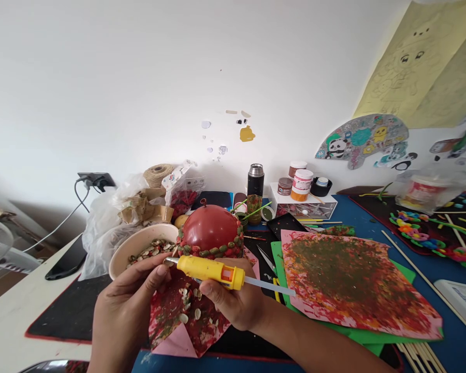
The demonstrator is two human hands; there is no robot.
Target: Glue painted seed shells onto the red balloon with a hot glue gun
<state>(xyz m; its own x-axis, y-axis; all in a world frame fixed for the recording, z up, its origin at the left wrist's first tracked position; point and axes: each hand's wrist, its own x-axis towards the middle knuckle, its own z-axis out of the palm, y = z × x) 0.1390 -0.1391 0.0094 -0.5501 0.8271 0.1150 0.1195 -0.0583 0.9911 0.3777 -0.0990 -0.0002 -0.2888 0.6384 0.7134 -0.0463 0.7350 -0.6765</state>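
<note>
A craft corner, whether in a home or studio unclear: paint jars (302, 181) and twine (158, 175) at the table's (416, 249) far side, a yellow glue gun (202, 269) near, drawings (406, 65) on the right wall.

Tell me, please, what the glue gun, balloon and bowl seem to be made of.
Glue gun: probably hard plastic, by its smooth, moulded yellow body. Balloon: likely rubber, by its glossy highlight and top nub. Bowl: smooth and pale; plastic or ceramic, I can't tell.
</note>
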